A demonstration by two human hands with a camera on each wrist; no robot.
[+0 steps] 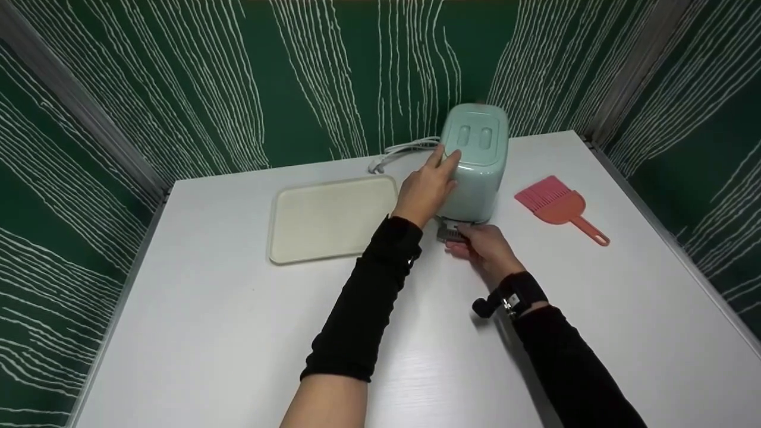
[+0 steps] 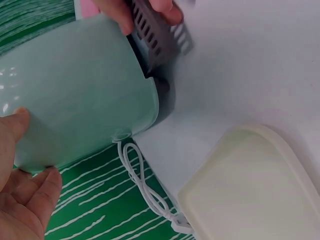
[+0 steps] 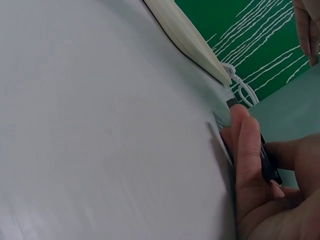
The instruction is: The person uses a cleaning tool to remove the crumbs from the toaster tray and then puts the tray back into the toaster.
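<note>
A mint-green, toaster-like appliance [image 1: 472, 184] stands upright near the back of the table, with two raised ovals on its top. My left hand [image 1: 425, 190] rests on its left front upper edge, fingers mostly straight against the casing; the left wrist view shows the fingertips [image 2: 50, 177] touching its side. At the base, my right hand [image 1: 487, 249] pinches a dark grey slotted tray [image 2: 150, 32] between thumb and fingers. This tray sticks out from the appliance's lower front, and its inner end is hidden. In the right wrist view, the right fingers [image 3: 247, 150] extend beneath the tray, close to the tabletop.
A cream rectangular tray [image 1: 333, 220] lies left of the appliance. Behind it, a white cord with a plug [image 1: 404, 148] runs along the table's back edge. To the right lies a pink-and-orange silicone brush [image 1: 559, 202]. Green patterned walls [image 1: 309, 71] border the white table [image 1: 238, 333].
</note>
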